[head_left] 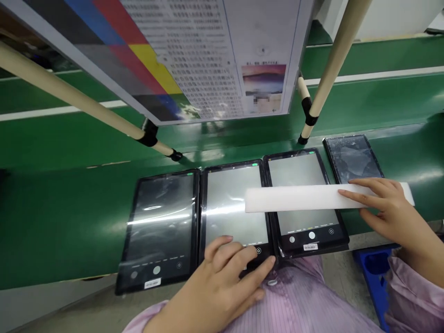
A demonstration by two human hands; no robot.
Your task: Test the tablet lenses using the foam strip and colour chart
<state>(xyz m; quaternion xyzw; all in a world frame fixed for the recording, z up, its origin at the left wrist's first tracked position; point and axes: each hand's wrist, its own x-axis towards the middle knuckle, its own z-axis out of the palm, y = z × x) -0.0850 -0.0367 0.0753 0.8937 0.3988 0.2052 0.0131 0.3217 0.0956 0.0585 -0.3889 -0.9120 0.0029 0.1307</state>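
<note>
Several tablets lie side by side along the bench's near edge. My left hand (229, 277) rests over the lower part of the second tablet (232, 194), its fingers apart and covering some of the screen's bottom controls. My right hand (388, 208) is closed around the right end of a long white foam strip (294, 198). The strip stretches across the third tablet (294, 169) to the edge of the second one; whether it touches the screens I cannot tell. The leftmost tablet (163, 212) shows a darker screen. Behind the right hand lies a tablet with a dark screen (354, 157).
A printed chart board (208, 55) with colour blocks hangs over the bench, between a left beige pole (79, 101) and a right beige pole (333, 64). The green bench (69, 222) extends to both sides. Something blue (374, 277) stands below at the right.
</note>
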